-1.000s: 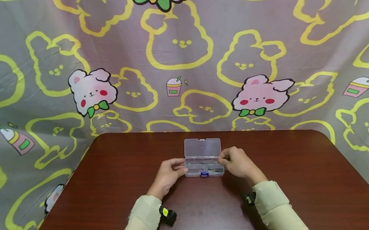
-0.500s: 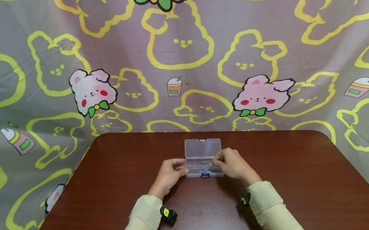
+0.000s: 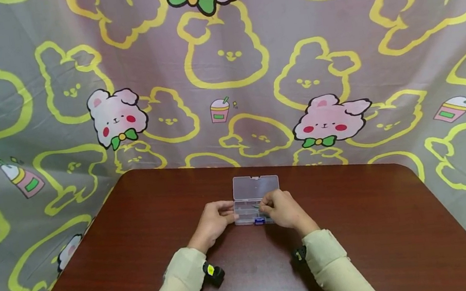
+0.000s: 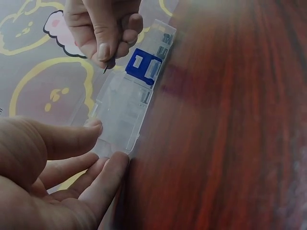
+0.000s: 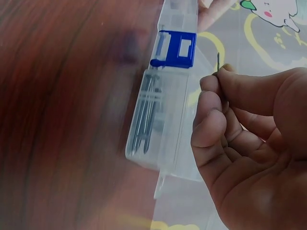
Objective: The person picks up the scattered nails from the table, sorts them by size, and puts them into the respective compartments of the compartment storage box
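Observation:
A clear plastic compartment box (image 3: 244, 217) lies on the table with its lid (image 3: 248, 187) raised at the back and a blue latch (image 3: 259, 221) in front. My left hand (image 3: 212, 223) holds the box's left end, thumb and fingers pinching the corner in the left wrist view. Over the right half of the box, my right hand (image 3: 284, 210) pinches a thin dark nail (image 5: 218, 63) between thumb and forefinger, its tip sticking out past them. Several more dark nails (image 5: 143, 117) lie in the right front compartment, seen through the wall in the right wrist view.
The reddish-brown wooden table (image 3: 150, 254) stretches to both sides of the box. Behind it hangs a grey curtain (image 3: 161, 66) with yellow outlines and rabbit faces. Both wrists carry black straps below light sleeves (image 3: 326, 251).
My right hand has shifted left from the box's right end to over its middle, with the nail in its fingers. The left hand and the box stay put.

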Demonstrator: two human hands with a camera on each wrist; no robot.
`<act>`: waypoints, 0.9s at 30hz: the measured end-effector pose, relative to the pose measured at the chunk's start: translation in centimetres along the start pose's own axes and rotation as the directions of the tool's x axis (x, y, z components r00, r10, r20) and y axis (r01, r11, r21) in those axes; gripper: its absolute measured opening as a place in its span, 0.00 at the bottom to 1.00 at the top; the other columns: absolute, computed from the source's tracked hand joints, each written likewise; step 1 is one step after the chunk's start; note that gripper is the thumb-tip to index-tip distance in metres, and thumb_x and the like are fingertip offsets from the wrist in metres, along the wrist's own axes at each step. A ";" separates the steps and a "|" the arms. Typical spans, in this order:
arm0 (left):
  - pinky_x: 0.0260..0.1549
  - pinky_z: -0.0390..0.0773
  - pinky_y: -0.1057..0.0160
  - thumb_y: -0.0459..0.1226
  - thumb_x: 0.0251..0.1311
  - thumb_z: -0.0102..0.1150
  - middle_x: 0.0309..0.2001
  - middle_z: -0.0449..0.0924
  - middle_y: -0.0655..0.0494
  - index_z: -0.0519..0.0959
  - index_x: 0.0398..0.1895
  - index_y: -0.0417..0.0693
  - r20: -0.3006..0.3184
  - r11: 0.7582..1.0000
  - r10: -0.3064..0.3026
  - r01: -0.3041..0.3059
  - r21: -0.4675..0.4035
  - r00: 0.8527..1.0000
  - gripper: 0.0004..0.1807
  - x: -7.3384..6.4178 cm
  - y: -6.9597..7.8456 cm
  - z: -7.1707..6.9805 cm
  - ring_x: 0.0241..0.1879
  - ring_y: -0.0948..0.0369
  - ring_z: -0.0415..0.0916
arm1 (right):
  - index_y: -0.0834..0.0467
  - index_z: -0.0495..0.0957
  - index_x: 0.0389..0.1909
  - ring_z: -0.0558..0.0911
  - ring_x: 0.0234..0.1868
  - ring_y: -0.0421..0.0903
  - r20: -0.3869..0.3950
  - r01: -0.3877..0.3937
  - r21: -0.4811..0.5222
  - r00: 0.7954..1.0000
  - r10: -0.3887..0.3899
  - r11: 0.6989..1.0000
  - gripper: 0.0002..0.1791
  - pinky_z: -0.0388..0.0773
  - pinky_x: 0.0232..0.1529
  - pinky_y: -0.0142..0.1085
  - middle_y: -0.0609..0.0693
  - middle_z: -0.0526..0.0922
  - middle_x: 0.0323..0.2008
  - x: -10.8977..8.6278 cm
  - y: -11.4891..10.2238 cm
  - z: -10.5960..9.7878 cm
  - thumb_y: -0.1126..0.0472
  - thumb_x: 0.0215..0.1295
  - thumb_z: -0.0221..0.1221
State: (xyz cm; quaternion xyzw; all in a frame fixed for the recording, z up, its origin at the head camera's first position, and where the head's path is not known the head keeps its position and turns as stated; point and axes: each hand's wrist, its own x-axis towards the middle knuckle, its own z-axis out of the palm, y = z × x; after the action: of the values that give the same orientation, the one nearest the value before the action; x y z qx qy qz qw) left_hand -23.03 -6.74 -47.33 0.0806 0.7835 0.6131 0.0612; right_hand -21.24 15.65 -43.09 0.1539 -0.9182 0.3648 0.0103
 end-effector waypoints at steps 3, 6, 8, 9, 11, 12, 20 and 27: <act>0.42 0.83 0.61 0.24 0.59 0.68 0.48 0.82 0.43 0.79 0.57 0.31 0.000 1.000 -0.002 0.002 -0.001 1.000 0.22 0.0 0.0 0.0 0.47 0.52 0.81 | 0.59 0.85 0.28 0.74 0.22 0.41 -0.002 -0.010 -0.004 1.000 0.010 1.000 0.08 0.75 0.27 0.37 0.47 0.81 0.23 0.1 -0.2 0.3 0.67 0.68 0.63; 0.41 0.83 0.61 0.24 0.59 0.68 0.48 0.82 0.43 0.79 0.57 0.31 -0.001 1.000 0.000 0.000 -0.004 1.000 0.22 0.0 0.0 0.0 0.46 0.52 0.82 | 0.59 0.85 0.28 0.74 0.22 0.40 -0.002 -0.011 -0.012 1.000 0.011 1.000 0.08 0.75 0.27 0.36 0.45 0.81 0.22 0.3 -0.3 0.5 0.67 0.68 0.64; 0.41 0.83 0.61 0.23 0.58 0.68 0.48 0.82 0.42 0.79 0.57 0.30 -0.003 1.000 0.004 -0.004 -0.012 1.000 0.22 0.0 0.0 0.0 0.46 0.52 0.82 | 0.59 0.85 0.28 0.74 0.22 0.40 0.001 -0.007 -0.014 1.000 0.007 1.000 0.08 0.74 0.26 0.36 0.44 0.80 0.22 0.4 -0.3 0.7 0.67 0.69 0.63; 0.41 0.83 0.61 0.23 0.58 0.68 0.48 0.82 0.42 0.79 0.57 0.29 -0.003 1.000 0.007 -0.007 -0.016 1.000 0.22 0.0 0.0 0.0 0.46 0.52 0.82 | 0.59 0.85 0.28 0.74 0.21 0.39 0.002 -0.006 -0.018 1.000 0.006 1.000 0.08 0.74 0.26 0.35 0.44 0.80 0.21 0.5 -0.4 0.8 0.67 0.69 0.63; 0.41 0.83 0.61 0.23 0.58 0.68 0.48 0.82 0.41 0.79 0.57 0.29 -0.004 1.000 0.012 -0.012 -0.021 1.000 0.22 0.0 0.1 0.0 0.46 0.52 0.82 | 0.59 0.84 0.27 0.73 0.20 0.39 0.006 -0.003 -0.027 1.000 0.003 1.000 0.09 0.73 0.25 0.35 0.44 0.78 0.20 0.6 -0.5 1.0 0.67 0.69 0.62; 0.41 0.82 0.61 0.23 0.58 0.68 0.48 0.82 0.41 0.79 0.57 0.29 -0.003 1.000 0.012 -0.012 -0.025 1.000 0.22 0.0 0.1 0.0 0.46 0.52 0.82 | 0.59 0.84 0.27 0.72 0.20 0.40 0.005 0.001 -0.040 1.000 -0.001 0.999 0.10 0.73 0.25 0.35 0.44 0.78 0.20 0.7 -0.5 1.1 0.68 0.69 0.62; 0.41 0.83 0.61 0.23 0.58 0.67 0.49 0.82 0.41 0.78 0.58 0.29 0.004 0.999 0.006 -0.006 -0.039 1.000 0.23 0.1 0.0 -0.1 0.47 0.52 0.82 | 0.57 0.83 0.28 0.74 0.25 0.42 0.015 -0.011 -0.171 1.000 0.014 0.985 0.10 0.74 0.29 0.38 0.44 0.78 0.24 1.2 -1.5 1.8 0.67 0.70 0.60; 0.41 0.82 0.62 0.22 0.57 0.67 0.49 0.82 0.40 0.78 0.57 0.27 0.000 0.998 0.019 -0.019 -0.064 1.000 0.23 0.0 -0.2 0.0 0.47 0.50 0.83 | 0.54 0.83 0.28 0.76 0.29 0.43 0.008 -0.012 -0.202 1.000 0.014 0.979 0.09 0.76 0.32 0.40 0.43 0.79 0.25 1.4 -2.0 2.3 0.66 0.68 0.63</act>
State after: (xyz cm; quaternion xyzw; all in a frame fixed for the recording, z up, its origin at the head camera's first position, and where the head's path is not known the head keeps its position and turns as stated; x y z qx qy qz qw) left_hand -23.05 -6.75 -47.49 0.0860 0.7628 0.6383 0.0581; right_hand -21.76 12.38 -43.31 0.1478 -0.9515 0.2692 0.0189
